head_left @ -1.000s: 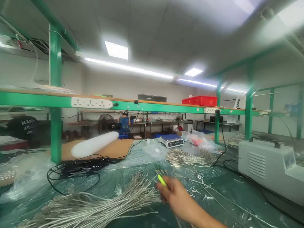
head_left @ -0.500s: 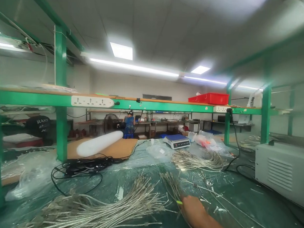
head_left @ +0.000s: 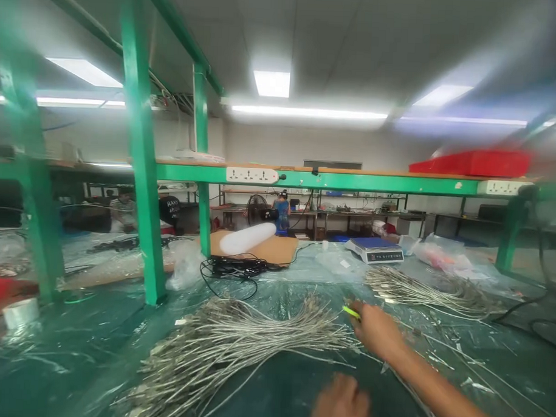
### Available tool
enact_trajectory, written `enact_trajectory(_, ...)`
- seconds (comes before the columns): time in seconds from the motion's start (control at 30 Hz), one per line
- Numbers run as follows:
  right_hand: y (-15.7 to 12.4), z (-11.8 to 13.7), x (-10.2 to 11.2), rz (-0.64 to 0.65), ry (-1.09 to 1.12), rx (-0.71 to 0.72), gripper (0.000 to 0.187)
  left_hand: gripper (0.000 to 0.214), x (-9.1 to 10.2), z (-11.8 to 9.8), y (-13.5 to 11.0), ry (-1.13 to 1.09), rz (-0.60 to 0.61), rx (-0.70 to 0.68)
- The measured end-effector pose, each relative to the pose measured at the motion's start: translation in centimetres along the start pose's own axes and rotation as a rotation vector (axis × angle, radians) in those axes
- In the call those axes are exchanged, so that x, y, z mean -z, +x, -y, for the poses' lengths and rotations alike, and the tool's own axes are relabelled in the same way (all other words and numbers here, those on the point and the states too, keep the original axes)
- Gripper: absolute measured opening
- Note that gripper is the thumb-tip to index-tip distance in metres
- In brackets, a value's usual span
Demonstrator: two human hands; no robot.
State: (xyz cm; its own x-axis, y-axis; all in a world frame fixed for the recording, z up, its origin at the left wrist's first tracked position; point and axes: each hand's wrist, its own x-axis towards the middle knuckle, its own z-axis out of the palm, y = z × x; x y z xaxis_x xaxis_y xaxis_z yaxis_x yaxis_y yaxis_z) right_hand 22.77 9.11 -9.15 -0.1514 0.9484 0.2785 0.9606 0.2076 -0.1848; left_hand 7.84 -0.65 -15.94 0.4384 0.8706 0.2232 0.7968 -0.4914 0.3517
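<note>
My right hand [head_left: 378, 329] reaches in from the lower right, fingers closed around a small bright yellow-green object [head_left: 351, 312]. Only one end of it sticks out, so its kind cannot be made out. Just left of that hand are the cut ends of a large bundle of silvery wire cables [head_left: 250, 335], spread over the green table. Low in the middle, my left hand [head_left: 341, 405] is smeared by motion, and its fingers do not show clearly. Several thin cables run under my right forearm.
A second cable bundle [head_left: 421, 292] lies at the back right, before a digital scale [head_left: 375, 251]. Black cords [head_left: 234, 266] and a white foam roll [head_left: 247, 238] sit farther left. A green post [head_left: 145, 167] rises from the table. Sockets line the shelf rail [head_left: 374, 182].
The view has swung left. My left hand has come into view at the bottom. My right hand has moved up, nearer the ends of the large bundle, still holding the yellow-green object.
</note>
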Motion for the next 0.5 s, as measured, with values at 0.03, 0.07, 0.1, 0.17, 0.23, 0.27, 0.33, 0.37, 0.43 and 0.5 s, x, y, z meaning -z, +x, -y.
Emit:
enact_trajectory(0.03,0.1,1.5,0.2,-0.035,0.059,0.014,0.020,0.017,1.1,2.1,-0.5,0.059,-0.035,0.069)
enact_trajectory(0.07,0.0,3.0,0.3,-0.069,0.122,0.029,0.021,0.023,2.3,4.2,-1.1,0.123,-0.090,0.145)
enact_trajectory(0.1,-0.1,4.5,0.1,-0.098,0.184,0.044,0.024,0.025,3.4,6.3,-1.8,0.186,-0.133,0.216)
enact_trajectory(0.17,-0.8,7.3,-0.8,-0.140,0.304,0.071,0.028,0.024,5.4,9.9,-3.2,0.305,-0.206,0.345)
enact_trajectory(0.23,-1.7,9.7,-2.6,-0.144,0.386,0.077,0.032,0.025,6.6,12.5,-4.1,0.393,-0.242,0.421)
enact_trajectory(0.27,-2.1,10.7,-3.6,-0.128,0.411,0.080,0.030,0.024,7.0,13.3,-4.3,0.420,-0.250,0.429)
enact_trajectory(0.33,-2.8,12.4,-5.7,-0.088,0.448,0.102,0.023,0.023,7.3,14.3,-3.9,0.460,-0.260,0.426)
enact_trajectory(0.37,-3.0,12.9,-6.7,-0.058,0.449,0.107,0.021,0.025,7.4,14.6,-3.6,0.476,-0.265,0.413)
enact_trajectory(0.43,-3.2,13.6,-8.1,0.013,0.445,0.107,0.011,0.030,7.6,15.2,-2.5,0.508,-0.267,0.384)
enact_trajectory(0.5,-3.3,13.8,-9.1,0.077,0.448,0.104,0.012,0.032,8.0,15.9,-1.3,0.532,-0.247,0.364)
